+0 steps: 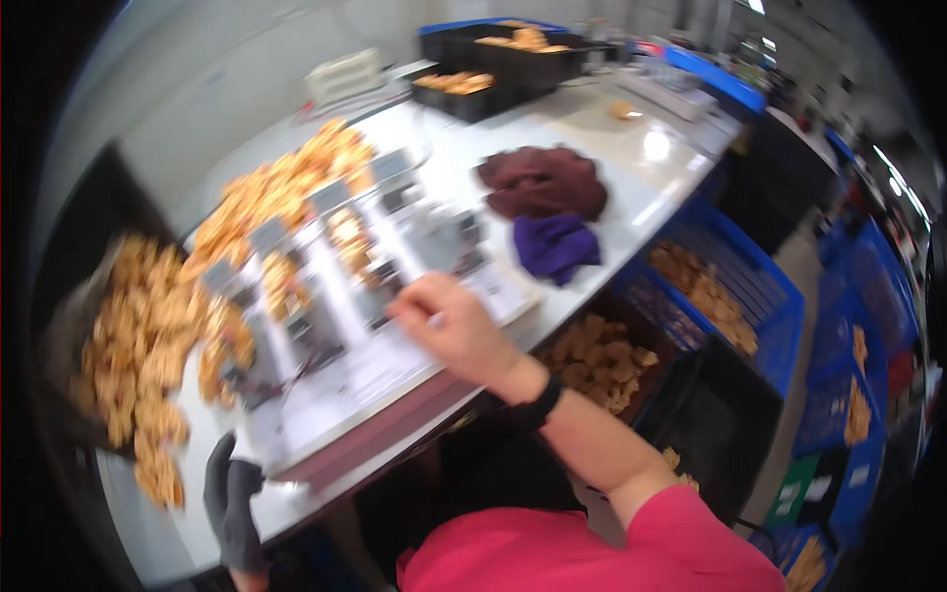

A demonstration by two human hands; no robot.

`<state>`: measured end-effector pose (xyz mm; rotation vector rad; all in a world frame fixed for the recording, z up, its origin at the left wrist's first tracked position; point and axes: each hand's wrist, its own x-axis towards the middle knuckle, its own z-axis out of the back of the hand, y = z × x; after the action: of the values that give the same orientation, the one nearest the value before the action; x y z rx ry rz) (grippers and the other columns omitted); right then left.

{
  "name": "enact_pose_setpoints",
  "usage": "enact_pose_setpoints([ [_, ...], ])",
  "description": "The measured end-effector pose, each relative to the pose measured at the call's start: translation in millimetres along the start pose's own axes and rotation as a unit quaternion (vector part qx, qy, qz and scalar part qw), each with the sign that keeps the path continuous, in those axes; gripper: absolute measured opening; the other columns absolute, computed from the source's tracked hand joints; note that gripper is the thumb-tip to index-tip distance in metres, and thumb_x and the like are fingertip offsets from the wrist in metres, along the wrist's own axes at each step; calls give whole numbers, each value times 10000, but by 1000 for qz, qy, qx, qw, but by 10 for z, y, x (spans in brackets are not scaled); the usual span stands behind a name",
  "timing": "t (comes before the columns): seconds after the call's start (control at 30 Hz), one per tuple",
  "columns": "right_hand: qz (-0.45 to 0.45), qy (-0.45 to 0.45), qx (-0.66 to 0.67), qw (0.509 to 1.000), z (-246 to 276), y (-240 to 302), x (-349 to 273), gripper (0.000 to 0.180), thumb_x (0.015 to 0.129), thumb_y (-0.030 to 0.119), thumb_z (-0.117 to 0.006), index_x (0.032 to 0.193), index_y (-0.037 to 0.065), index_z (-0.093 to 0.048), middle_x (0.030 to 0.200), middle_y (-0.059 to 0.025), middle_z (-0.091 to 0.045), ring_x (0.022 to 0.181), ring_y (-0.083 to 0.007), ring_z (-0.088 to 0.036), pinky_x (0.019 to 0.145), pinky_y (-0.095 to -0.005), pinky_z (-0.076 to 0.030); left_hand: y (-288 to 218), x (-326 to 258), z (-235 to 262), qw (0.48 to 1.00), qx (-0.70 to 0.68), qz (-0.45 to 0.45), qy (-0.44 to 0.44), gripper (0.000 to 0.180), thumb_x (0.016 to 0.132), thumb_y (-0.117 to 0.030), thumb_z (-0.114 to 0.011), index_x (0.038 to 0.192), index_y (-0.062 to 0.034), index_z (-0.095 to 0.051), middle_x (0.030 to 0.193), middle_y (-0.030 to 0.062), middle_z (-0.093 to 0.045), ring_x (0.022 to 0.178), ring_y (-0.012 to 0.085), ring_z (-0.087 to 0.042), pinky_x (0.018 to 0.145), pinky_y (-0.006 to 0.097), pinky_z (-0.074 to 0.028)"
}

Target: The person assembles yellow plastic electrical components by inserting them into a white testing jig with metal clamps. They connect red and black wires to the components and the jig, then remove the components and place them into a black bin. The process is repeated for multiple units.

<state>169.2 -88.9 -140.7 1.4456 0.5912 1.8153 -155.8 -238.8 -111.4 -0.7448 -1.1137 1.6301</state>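
Note:
My right hand [449, 326], bare with a black wristband, is raised over the right front part of a white fixture board [345, 419]. Its fingers are curled together; what they hold, if anything, is too blurred to name. The board carries a row of grey metal clamps [311, 335], and shiny gold-orange pieces [284, 286] sit in several of them. At the board's left front corner is my left hand [235, 503], in a dark grey glove, fingers extended and thumb apart, with nothing seen in it.
Tan-orange pieces [281, 183] lie heaped behind the clamps, with another pile [138, 326] at left. A maroon cloth [545, 183] and a purple cloth [557, 247] lie right. Black bins [503, 74] stand behind; a blue crate [779, 316] and brown bin [671, 340] sit beside the table.

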Motion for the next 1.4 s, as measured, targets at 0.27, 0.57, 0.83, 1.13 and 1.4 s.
enact_pose_setpoints([
  [0.27, -7, 98, -79, 992, 118, 127, 20, 80, 908, 76, -658, 930, 0, -672, 892, -100, -620, 781, -240, -620, 678, -323, -497, 968, -84, -14, 979, 131, -76, -135, 349, 961, -88, -598, 1301, -10, -613, 1071, 84, -683, 813, 124, -579, 756, 282, -490],
  [0.57, -38, 179, -167, 969, 230, 151, -36, 90, 890, 64, -672, 960, 12, -694, 951, -106, -621, 952, -281, -596, 868, -368, -474, 828, -43, -165, 941, 292, -81, -150, 308, 911, -57, -604, 1214, -25, -651, 919, 138, -656, 819, 274, -628, 759, 359, -489],
  [0.83, -48, 211, -164, 963, 220, 148, 6, 100, 877, 82, -695, 958, 23, -696, 963, -95, -627, 966, -279, -594, 879, -372, -463, 934, -37, -195, 922, 293, -140, -210, 314, 878, -58, -646, 1190, -67, -673, 699, 61, -500, 628, 212, -488, 623, 355, -409],
  [1.13, -29, 185, -193, 963, 185, 149, -30, 95, 852, 76, -717, 939, 41, -699, 971, -86, -631, 954, -287, -601, 851, -371, -453, 908, -79, -168, 938, 271, -96, -192, 288, 911, -40, -631, 1197, -23, -669, 859, 89, -640, 701, 180, -548, 681, 308, -467],
  [1.4, -12, 164, -205, 965, 167, 110, -64, 95, 845, 68, -711, 940, 57, -704, 978, -92, -626, 947, -291, -597, 844, -371, -455, 917, -41, -207, 934, 259, -109, -222, 260, 896, -39, -646, 1152, -44, -689, 749, 63, -574, 636, 165, -516, 608, 310, -430],
])
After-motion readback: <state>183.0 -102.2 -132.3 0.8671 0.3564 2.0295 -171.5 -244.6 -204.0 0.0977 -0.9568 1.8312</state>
